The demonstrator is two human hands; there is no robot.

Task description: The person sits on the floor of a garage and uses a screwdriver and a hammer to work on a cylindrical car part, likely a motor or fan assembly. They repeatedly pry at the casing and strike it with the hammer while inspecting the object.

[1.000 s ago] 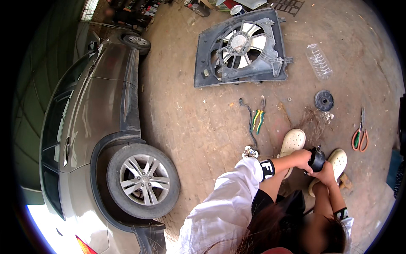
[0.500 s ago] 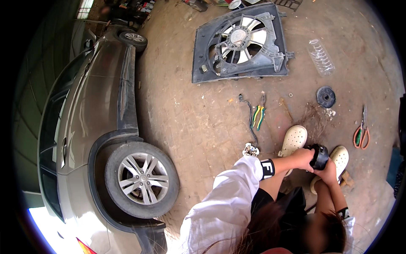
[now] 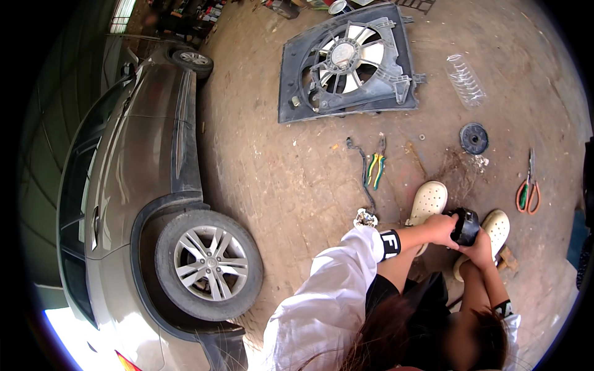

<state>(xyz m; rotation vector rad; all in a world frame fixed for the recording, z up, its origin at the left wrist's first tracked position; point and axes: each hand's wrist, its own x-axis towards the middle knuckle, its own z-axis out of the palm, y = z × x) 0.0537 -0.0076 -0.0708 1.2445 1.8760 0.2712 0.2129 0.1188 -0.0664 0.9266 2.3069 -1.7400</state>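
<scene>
Between my feet, both hands grip a black, drum-shaped part [image 3: 465,226]. My left hand [image 3: 441,230] wraps its left side, and my right hand [image 3: 479,249] holds it from below on the right. The hands nearly meet at the near side, and the fingers partly cover the part. On the floor beyond it lies a round black ribbed disc [image 3: 474,138]. To the left are pliers [image 3: 375,171] with yellow-green handles, beside a dark cable [image 3: 364,168] that ends in a whitish connector [image 3: 365,217]. Orange-handled scissors [image 3: 527,193] lie to the right.
A radiator fan in a black shroud [image 3: 402,55] lies at the far side, with a clear plastic tray [image 3: 465,80] to its right. A parked car [image 3: 142,142] takes up the left, its rear wheel [image 3: 210,263] near me. My pale clogs [image 3: 430,201] flank the hands.
The black part appears slightly turned in my hands, with both still gripping it. The whole view has shifted a little; the things on the floor have not moved.
</scene>
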